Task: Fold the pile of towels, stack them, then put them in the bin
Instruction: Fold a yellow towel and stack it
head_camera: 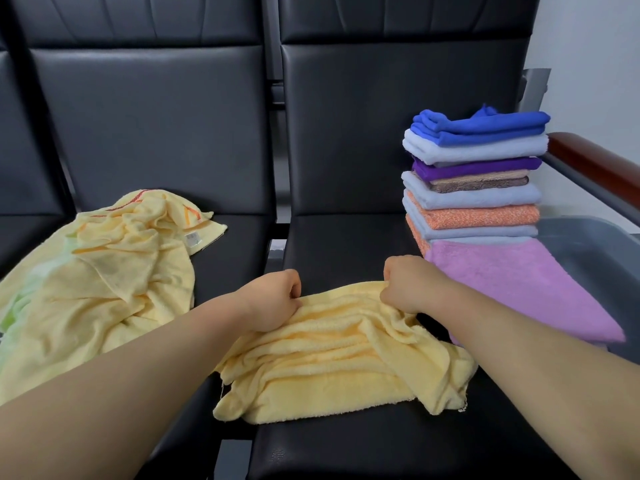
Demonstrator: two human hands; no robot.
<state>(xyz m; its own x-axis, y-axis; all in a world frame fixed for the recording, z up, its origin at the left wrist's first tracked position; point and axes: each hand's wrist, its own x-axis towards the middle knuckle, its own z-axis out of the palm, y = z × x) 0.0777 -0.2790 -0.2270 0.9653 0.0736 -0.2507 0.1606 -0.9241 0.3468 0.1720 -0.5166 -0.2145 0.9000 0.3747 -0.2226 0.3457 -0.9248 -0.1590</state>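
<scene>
A crumpled yellow towel [332, 358] lies on the black seat in front of me. My left hand [273, 299] grips its far edge on the left with curled fingers. My right hand [412, 285] pinches the same far edge on the right. A tall stack of folded towels [474, 181], blue on top, stands at the back right of the seat, above a pink towel [526, 289] that spreads toward me. The grey bin [595, 258] sits at the right, partly under the pink towel. A larger unfolded yellow towel [104, 271] lies heaped on the left seat.
Black padded seat backs [156, 116] rise behind both seats. A wooden armrest [599, 164] runs along the right side above the bin. A gap between the two seats [277, 247] separates the towels.
</scene>
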